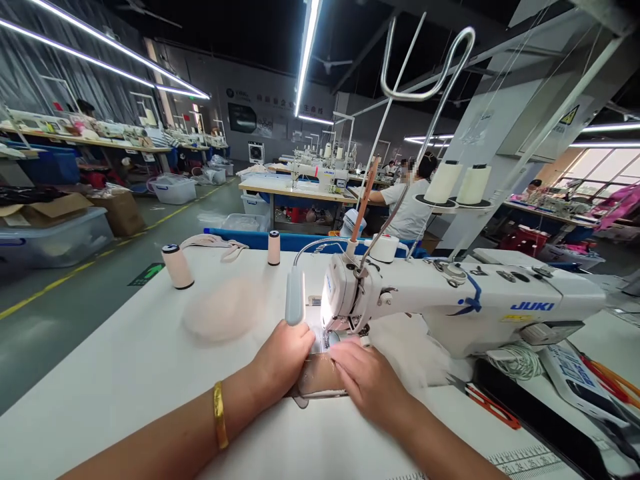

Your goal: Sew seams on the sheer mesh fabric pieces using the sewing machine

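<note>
A white sewing machine stands on the white table, its lamp lighting the needle area. My left hand is closed just left of the needle, fingers curled; whatever it grips is too small to make out. To the right of the presser foot, my right hand has its fingers pressed together on a bit of pink fabric. Between both hands lies a brownish plate. Sheer pale fabric spreads under the machine arm, and a blurred beige piece is on the table at left.
Two pink thread spools stand at the table's back left, near a folded strap. At right lie a black phone, orange-handled scissors, a cable and a ruler. A person in white sits beyond.
</note>
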### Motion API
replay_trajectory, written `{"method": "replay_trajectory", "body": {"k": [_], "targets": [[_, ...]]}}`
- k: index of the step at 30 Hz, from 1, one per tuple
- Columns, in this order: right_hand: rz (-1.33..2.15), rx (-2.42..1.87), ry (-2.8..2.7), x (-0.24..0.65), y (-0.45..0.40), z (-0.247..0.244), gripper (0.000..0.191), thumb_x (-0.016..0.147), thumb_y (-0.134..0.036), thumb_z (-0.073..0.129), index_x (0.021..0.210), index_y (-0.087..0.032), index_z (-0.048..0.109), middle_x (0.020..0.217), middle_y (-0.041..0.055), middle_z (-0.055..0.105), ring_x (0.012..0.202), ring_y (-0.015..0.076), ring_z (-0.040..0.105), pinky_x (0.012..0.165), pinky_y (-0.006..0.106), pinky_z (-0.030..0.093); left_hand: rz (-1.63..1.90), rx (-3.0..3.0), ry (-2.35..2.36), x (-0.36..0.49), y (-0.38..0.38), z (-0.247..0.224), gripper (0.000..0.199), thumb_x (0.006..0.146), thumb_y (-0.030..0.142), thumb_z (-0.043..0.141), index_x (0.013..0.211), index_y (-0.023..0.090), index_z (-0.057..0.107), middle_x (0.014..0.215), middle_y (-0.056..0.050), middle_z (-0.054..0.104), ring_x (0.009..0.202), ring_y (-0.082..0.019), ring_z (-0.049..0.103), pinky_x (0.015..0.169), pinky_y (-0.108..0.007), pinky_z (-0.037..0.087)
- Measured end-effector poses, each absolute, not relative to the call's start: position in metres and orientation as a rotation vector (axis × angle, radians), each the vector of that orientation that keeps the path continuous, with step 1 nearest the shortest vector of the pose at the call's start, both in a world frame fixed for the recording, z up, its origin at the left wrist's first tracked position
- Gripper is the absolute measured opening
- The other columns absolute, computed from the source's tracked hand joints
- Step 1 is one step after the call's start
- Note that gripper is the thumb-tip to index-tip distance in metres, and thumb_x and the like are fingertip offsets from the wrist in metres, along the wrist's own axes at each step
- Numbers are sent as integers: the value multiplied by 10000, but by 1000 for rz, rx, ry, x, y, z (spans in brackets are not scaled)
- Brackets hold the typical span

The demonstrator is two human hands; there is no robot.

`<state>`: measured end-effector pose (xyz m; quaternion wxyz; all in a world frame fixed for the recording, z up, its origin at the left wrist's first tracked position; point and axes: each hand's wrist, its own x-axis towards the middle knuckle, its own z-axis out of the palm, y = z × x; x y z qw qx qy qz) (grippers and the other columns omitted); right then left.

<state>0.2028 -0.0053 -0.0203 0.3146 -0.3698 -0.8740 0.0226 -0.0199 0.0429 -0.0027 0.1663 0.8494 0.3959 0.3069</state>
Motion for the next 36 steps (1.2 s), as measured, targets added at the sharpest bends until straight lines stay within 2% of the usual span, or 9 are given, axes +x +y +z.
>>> {"method": "replay_trajectory", "body": {"k": [4,6,10,13,18,23,27,31,36], "targets": [[200,-841,-2325,192,-25,-2,490,1024,-152,503,1507,-219,453,1442,130,612,1339,294,547,1112,508,494,766,2338,1121,-46,8,22,184,886,240,489,709,210,526,688,-7,590,640,-176,516,616,-291,408],[420,-942,-2298,182,-31,9,623,1012,-304,609,1582,-233,367,1552,147,519,1432,335,469,1156,552,444,712,2078,1097,-63,-13,35,184,944,317,508,843,214,623,807,-11,673,734,-180,593,653,-275,448],[1278,-1014,-2003,158,-26,27,434,960,-576,665,1194,-212,640,1101,84,739,1007,258,699,873,389,564,760,1409,945,-94,-43,57,257,884,465,670,890,208,667,966,-46,739,931,-226,659,820,-325,499],[1649,-898,-1767,134,-22,44,465,914,-662,677,934,-203,600,806,20,696,766,182,679,725,302,512,709,1125,875,-110,-50,66,326,827,499,742,890,189,665,1033,-88,765,944,-248,684,889,-372,500],[1638,-1074,-1901,100,-26,74,352,847,-504,799,842,-243,563,710,-49,626,636,135,607,572,236,442,613,1158,921,-117,-48,71,447,797,578,803,877,187,603,723,10,651,662,-132,535,681,-264,399],[1876,-900,-1780,88,-5,50,344,837,-442,803,1035,-252,595,748,-72,598,591,99,573,503,196,315,833,1199,993,-135,-36,76,540,739,624,839,784,194,515,648,78,434,584,-80,321,571,-248,202],[1893,-754,-1625,75,22,28,325,779,-437,835,807,-203,612,731,-35,603,701,123,583,674,240,443,1025,1192,1146,-163,-17,77,554,713,650,827,784,201,510,644,79,428,563,-76,299,567,-251,192],[1730,-736,-1403,44,49,31,446,745,-582,808,793,-221,550,836,-4,596,935,216,681,762,299,523,1207,1173,1317,-180,10,69,543,725,700,734,836,219,509,608,92,429,514,-79,281,545,-244,218],[1431,-947,-1341,1,97,29,369,829,-555,685,879,-217,545,789,-14,614,621,138,632,539,229,380,1386,1207,1480,-187,44,55,452,772,652,637,848,226,507,653,68,519,512,-93,359,549,-243,283]]}}
